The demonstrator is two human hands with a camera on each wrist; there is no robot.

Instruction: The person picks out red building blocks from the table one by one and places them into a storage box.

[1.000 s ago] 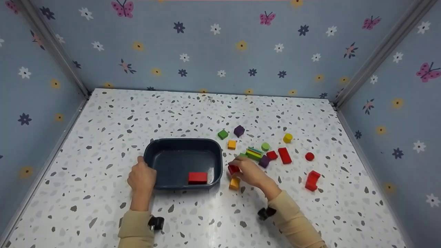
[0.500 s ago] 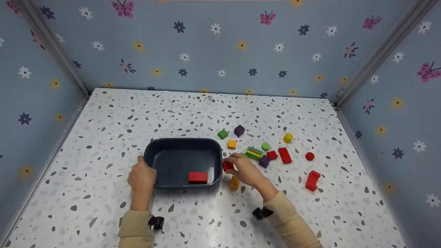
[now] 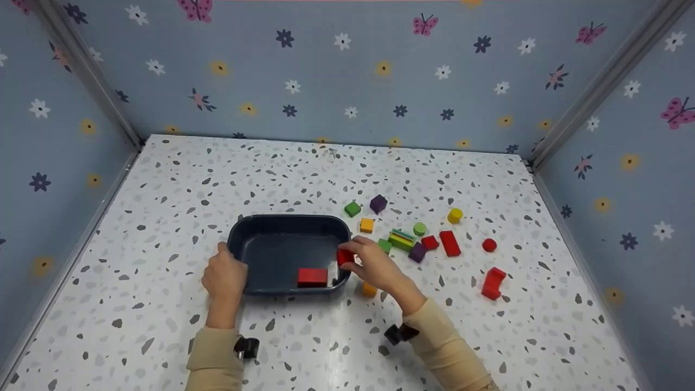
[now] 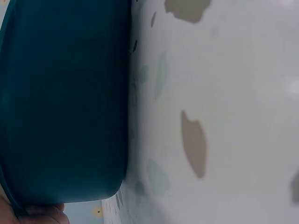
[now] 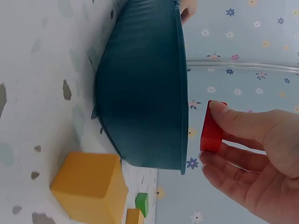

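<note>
A dark blue rectangular basin (image 3: 282, 217) stands on the speckled table, with a red block (image 3: 312, 277) lying on its floor near the front right. At the basin's left end my left hand (image 3: 223, 274) grips the rim; in the left wrist view only a bit of its fingers shows beneath the basin wall (image 4: 65, 102). My right hand (image 3: 374, 264) pinches a second red block (image 5: 213, 128) between thumb and fingers, over the basin's right rim. Just below that hand an orange block (image 3: 369, 290) sits on the table, partly covered.
Right of the basin lie several loose blocks: a green cube (image 3: 353, 208), purple cubes (image 3: 378, 204), a striped green block (image 3: 402, 239), a red bar (image 3: 449, 243), a yellow cylinder (image 3: 455, 215) and a red arch (image 3: 493, 283). Flowered panels (image 3: 347, 70) enclose the table.
My right hand has carried the red block leftward from the table beside the basin to above its right rim. The left hand stays at the left end. The head view has tilted slightly.
</note>
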